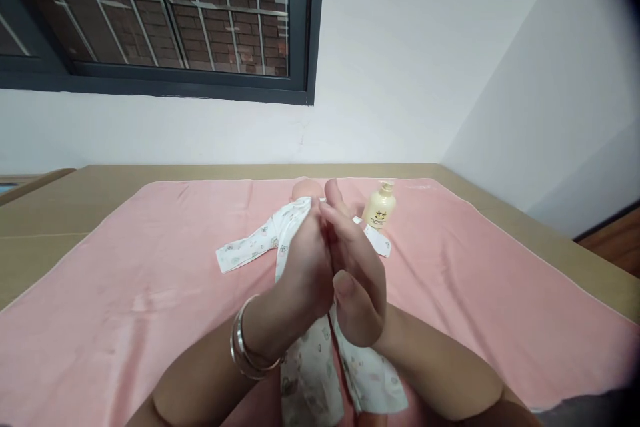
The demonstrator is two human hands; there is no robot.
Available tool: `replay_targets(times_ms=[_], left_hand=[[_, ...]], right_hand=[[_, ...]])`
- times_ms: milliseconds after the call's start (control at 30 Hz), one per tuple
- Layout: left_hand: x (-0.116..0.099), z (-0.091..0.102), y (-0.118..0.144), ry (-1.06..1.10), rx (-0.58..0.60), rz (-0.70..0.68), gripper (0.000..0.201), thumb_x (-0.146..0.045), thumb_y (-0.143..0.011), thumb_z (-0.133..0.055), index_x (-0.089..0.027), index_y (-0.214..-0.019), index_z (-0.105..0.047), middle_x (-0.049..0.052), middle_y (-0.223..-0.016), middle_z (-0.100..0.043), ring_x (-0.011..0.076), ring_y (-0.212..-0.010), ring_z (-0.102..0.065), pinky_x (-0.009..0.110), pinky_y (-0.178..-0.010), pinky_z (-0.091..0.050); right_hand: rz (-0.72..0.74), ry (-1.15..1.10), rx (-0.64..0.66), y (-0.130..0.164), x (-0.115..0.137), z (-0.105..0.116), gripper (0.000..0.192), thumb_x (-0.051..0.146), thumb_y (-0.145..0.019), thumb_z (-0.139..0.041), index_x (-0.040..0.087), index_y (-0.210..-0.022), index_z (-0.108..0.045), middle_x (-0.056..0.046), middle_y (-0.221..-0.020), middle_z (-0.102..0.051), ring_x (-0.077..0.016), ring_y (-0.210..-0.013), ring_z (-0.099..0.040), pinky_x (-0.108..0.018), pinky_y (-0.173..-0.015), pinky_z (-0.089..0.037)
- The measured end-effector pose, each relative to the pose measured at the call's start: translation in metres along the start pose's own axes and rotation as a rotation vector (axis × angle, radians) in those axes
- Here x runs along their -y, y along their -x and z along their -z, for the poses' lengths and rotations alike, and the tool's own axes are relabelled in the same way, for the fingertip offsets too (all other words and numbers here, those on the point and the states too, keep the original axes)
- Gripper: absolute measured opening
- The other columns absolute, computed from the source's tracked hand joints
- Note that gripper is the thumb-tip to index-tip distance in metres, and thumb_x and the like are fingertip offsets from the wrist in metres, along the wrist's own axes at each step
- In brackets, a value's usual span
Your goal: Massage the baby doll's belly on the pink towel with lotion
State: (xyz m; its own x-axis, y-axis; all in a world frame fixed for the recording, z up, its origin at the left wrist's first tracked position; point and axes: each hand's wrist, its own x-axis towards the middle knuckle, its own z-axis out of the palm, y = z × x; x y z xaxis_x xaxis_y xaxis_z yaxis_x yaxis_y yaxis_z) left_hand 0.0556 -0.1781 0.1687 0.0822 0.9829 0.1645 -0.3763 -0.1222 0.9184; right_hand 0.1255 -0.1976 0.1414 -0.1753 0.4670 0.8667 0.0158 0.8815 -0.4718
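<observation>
Now | hands [333,267] pressed together | doll [305,240] directly beneath them

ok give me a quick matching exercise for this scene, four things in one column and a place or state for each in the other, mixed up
Things:
1. bottle
2. left hand
3. doll
4. pink towel

Places or states:
A. spread flat over the tan surface
B. pressed palm to palm against the right hand
C. standing upright to the right of the doll
D. lying on its back in white printed clothes

Pairs: 1-C, 2-B, 3-D, 4-A
</observation>
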Motion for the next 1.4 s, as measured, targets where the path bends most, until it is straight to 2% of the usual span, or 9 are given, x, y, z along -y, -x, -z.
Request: replay_targets(times_ms=[100, 267, 400, 567, 700, 900, 1133, 1267, 1400], left_hand=[[-0.013, 0.01, -0.014, 0.222, -0.114, 0.13, 0.047, -0.055, -0.094, -0.031, -0.021, -0.113, -0.057, 0.012, -0.119, -0.064, 0.0297, -0.12, -0.057, 0.05, -0.106, -0.044], [-0.023, 0.042, -0.052, 0.206, -0.258, -0.225, 0.039, -0.044, -0.093, -0.039, -0.018, -0.118, -0.053, 0.014, -0.125, -0.06, 0.0251, -0.12, -0.057, 0.043, -0.105, -0.043], [0.022, 0.067, -0.087, -0.019, -0.401, -0.33, 0.028, -0.036, -0.089, -0.042, -0.017, -0.1, -0.06, 0.01, -0.11, -0.066, 0.0213, -0.107, -0.062, 0.038, -0.097, -0.048], [0.097, 0.09, -0.099, -0.568, -0.384, -0.334, 0.022, -0.03, -0.088, -0.042, -0.019, -0.083, -0.06, 0.006, -0.089, -0.067, 0.0202, -0.089, -0.062, 0.037, -0.087, -0.049], [0.12, 0.099, -0.097, -0.726, -0.321, -0.424, 0.024, -0.029, -0.091, -0.041, -0.02, -0.098, -0.062, 0.007, -0.104, -0.067, 0.021, -0.102, -0.061, 0.038, -0.095, -0.045], [0.123, 0.1, -0.094, -0.723, -0.385, -0.414, 0.029, -0.031, -0.095, -0.036, -0.02, -0.105, -0.061, 0.008, -0.11, -0.066, 0.0214, -0.108, -0.058, 0.039, -0.1, -0.042], [0.125, 0.098, -0.09, -0.681, -0.396, -0.415, 0.036, -0.038, -0.099, -0.03, -0.02, -0.109, -0.059, 0.009, -0.114, -0.064, 0.0212, -0.111, -0.057, 0.04, -0.101, -0.042], [0.123, 0.097, -0.088, -0.694, -0.381, -0.449, 0.036, -0.038, -0.099, -0.03, -0.02, -0.109, -0.059, 0.009, -0.115, -0.064, 0.0214, -0.111, -0.057, 0.04, -0.102, -0.041], [0.124, 0.098, -0.089, -0.7, -0.395, -0.447, 0.036, -0.038, -0.099, -0.03, -0.019, -0.111, -0.059, 0.009, -0.115, -0.064, 0.0217, -0.111, -0.057, 0.04, -0.101, -0.042]], right_hand=[[-0.02, -0.037, 0.03, 0.004, 0.008, -0.01, 0.051, 0.042, -0.097, -0.033, 0.02, -0.144, -0.034, -0.007, -0.157, -0.019, -0.0294, -0.144, -0.016, -0.055, -0.117, -0.023], [-0.004, 0.026, 0.063, 0.001, -0.013, -0.019, 0.049, 0.033, -0.095, -0.04, 0.019, -0.142, -0.037, -0.008, -0.152, -0.031, -0.0259, -0.142, -0.027, -0.05, -0.116, -0.027], [-0.251, 0.217, -0.029, 0.004, -0.078, -0.017, 0.046, 0.022, -0.092, -0.041, 0.018, -0.137, -0.046, -0.009, -0.139, -0.051, -0.0208, -0.131, -0.046, -0.041, -0.11, -0.039], [-0.166, 0.392, 0.342, 0.014, -0.162, 0.005, 0.045, 0.012, -0.084, -0.041, 0.018, -0.125, -0.06, -0.007, -0.132, -0.057, -0.0195, -0.129, -0.047, -0.041, -0.115, -0.031], [-0.197, 0.439, 0.507, 0.013, -0.191, 0.029, 0.04, 0.023, -0.093, -0.041, 0.023, -0.13, -0.057, -0.004, -0.139, -0.051, -0.0186, -0.137, -0.037, -0.045, -0.117, -0.023], [-0.478, 0.772, 0.389, 0.026, -0.178, 0.021, 0.055, 0.037, -0.097, -0.035, 0.006, -0.141, -0.043, -0.019, -0.147, -0.036, -0.0282, -0.14, -0.029, -0.048, -0.116, -0.023], [-0.317, 0.618, 0.564, 0.016, -0.174, 0.022, 0.046, 0.028, -0.097, -0.034, 0.019, -0.141, -0.045, -0.005, -0.147, -0.04, -0.0231, -0.143, -0.024, -0.047, -0.119, -0.017], [-0.489, 0.708, 0.449, 0.012, -0.188, 0.029, 0.052, 0.036, -0.099, -0.031, 0.008, -0.14, -0.044, -0.016, -0.146, -0.039, -0.0268, -0.14, -0.03, -0.046, -0.116, -0.024], [-0.437, 0.911, 0.393, 0.024, -0.166, 0.013, 0.051, 0.029, -0.097, -0.03, 0.0, -0.136, -0.047, -0.022, -0.14, -0.045, -0.0303, -0.135, -0.037, -0.047, -0.114, -0.028]])
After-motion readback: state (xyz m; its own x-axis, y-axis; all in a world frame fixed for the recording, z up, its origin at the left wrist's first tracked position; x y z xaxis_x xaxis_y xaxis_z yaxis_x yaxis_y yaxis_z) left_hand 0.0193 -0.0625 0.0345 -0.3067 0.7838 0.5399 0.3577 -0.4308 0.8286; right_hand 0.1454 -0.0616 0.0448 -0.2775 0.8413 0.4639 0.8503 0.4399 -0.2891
